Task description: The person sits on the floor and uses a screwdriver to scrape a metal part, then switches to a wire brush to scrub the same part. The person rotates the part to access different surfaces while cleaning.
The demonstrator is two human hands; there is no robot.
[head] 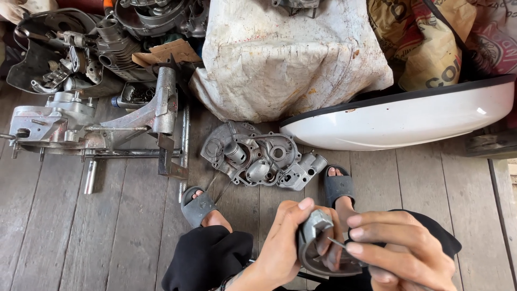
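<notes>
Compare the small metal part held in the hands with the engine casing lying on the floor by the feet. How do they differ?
The small curved metal part is gripped by the left hand and right hand above the lap; the engine casing lies flat on the wooden floor, untouched. The held part looks far smaller and is a plain curved piece; the casing is broad, with many holes and bosses. Both are grey, worn metal.
</notes>
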